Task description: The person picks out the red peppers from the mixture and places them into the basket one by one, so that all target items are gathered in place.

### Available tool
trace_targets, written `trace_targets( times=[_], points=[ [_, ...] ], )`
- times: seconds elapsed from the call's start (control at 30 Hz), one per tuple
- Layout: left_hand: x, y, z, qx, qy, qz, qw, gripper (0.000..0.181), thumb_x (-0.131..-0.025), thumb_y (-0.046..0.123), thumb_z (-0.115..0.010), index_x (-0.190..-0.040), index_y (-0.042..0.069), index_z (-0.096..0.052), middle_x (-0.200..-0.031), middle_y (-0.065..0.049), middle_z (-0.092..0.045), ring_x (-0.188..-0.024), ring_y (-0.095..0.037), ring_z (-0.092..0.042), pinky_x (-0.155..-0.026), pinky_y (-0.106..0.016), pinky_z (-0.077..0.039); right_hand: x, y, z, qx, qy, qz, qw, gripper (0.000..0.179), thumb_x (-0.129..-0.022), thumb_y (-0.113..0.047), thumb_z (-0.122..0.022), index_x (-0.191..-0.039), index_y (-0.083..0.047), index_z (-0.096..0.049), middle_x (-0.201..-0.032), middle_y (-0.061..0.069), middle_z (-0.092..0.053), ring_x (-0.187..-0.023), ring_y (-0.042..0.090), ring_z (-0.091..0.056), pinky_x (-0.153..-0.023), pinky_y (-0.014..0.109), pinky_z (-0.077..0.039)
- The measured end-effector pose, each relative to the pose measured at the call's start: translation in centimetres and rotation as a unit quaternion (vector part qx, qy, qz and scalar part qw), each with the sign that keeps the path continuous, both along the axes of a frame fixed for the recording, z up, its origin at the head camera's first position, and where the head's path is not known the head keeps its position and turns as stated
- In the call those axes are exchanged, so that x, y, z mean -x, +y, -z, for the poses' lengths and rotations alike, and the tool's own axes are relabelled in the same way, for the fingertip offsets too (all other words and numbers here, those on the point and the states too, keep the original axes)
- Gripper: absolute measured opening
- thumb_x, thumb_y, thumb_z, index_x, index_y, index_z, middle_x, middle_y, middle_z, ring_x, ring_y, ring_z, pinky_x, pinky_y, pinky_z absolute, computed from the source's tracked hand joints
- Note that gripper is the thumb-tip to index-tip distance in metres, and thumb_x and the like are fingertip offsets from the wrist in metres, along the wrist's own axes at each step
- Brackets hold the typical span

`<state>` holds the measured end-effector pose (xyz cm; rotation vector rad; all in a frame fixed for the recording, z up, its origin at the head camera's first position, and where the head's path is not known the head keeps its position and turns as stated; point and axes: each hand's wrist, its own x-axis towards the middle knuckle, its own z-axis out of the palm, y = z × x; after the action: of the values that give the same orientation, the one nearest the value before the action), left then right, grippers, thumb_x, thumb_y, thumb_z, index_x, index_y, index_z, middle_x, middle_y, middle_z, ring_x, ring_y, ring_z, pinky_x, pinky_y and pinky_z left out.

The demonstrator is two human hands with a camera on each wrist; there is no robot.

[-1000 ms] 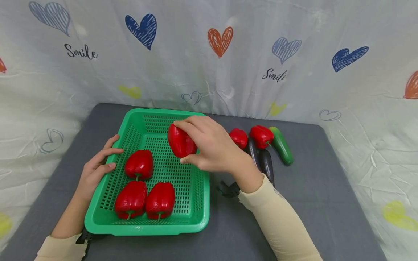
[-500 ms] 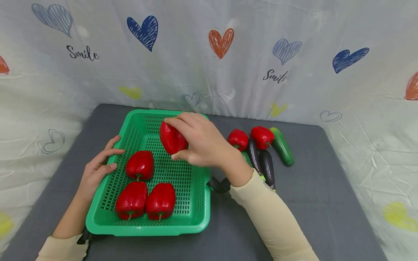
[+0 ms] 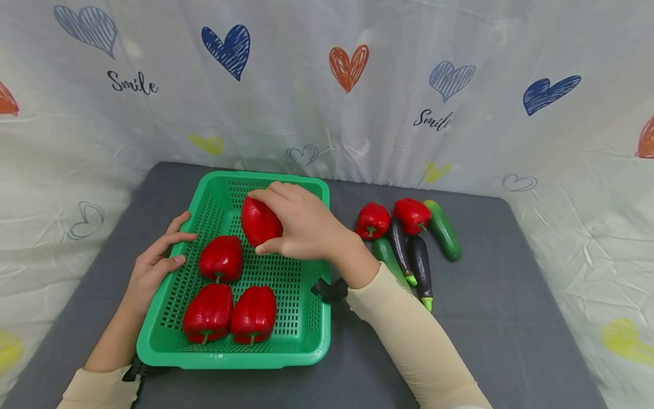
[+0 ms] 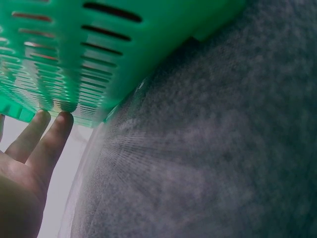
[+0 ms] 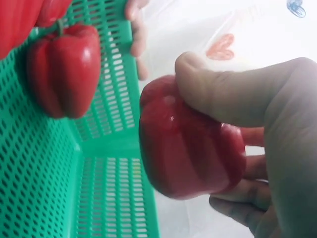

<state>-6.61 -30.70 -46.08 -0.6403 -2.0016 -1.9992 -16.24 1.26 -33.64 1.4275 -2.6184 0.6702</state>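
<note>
In the head view my right hand (image 3: 301,224) grips a red bell pepper (image 3: 259,221) above the far part of the green basket (image 3: 234,359). The right wrist view shows the thumb on one side of this pepper (image 5: 185,148) and fingers on the other. Three more red bell peppers lie in the basket: one by the left wall (image 3: 221,258), two near the front (image 3: 208,313). My left hand (image 3: 153,267) rests on the basket's left rim, fingers fairly straight. From the left wrist, two fingertips (image 4: 63,119) touch the outer wall.
Right of the basket lie two red bell peppers (image 3: 372,220), two eggplants (image 3: 421,267), a green cucumber (image 3: 443,230) and another green vegetable (image 3: 389,258), partly hidden by my right arm. All are on a dark grey tabletop (image 3: 501,295). A heart-printed white curtain (image 3: 378,142) hangs behind.
My right hand has moved left with the bell pepper, further over the basket. More of the vegetables on the right now show. My left hand stays on the rim.
</note>
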Motion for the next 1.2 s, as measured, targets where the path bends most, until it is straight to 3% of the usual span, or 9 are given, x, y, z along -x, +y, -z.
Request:
trace_targets(
  times=[0.27,0.6,1.2],
  points=[
    [0.0,-0.4,0.4,0.01,-0.018,-0.022,0.9995,0.037,-0.101,-0.017,-0.043,-0.135,-0.021,-0.057,-0.177,-0.01,-0.035,-0.165,-0.017,-0.024,-0.115,-0.025,-0.03,0.2,-1.1,0.7,-0.016,-0.032,0.016,0.9992,0.086,-0.084,-0.051,-0.091,-0.155,-0.017,-0.056,-0.135,-0.005,-0.062,-0.12,0.012,-0.057,-0.091,0.029,-0.054],
    [-0.1,0.1,0.2,0.003,0.009,-0.006,0.9999,0.042,-0.1,-0.019,-0.043,-0.137,-0.014,-0.063,-0.175,-0.008,-0.038,-0.164,-0.015,-0.026,-0.116,-0.023,-0.031,0.0,-2.4,1.8,-0.016,-0.06,0.016,0.9979,0.085,-0.082,-0.05,-0.093,-0.151,-0.016,-0.056,-0.132,-0.004,-0.062,-0.116,0.011,-0.057,-0.086,0.028,-0.055],
    [0.0,0.3,0.0,-0.01,0.013,-0.005,0.9999,0.041,-0.098,-0.022,-0.041,-0.133,-0.019,-0.061,-0.174,-0.008,-0.04,-0.164,-0.016,-0.028,-0.114,-0.025,-0.031,-0.7,-2.7,3.0,-0.022,-0.086,0.033,0.9955,0.088,-0.082,-0.045,-0.096,-0.152,-0.011,-0.054,-0.134,0.0,-0.06,-0.117,0.013,-0.057,-0.088,0.026,-0.056]
  ],
)
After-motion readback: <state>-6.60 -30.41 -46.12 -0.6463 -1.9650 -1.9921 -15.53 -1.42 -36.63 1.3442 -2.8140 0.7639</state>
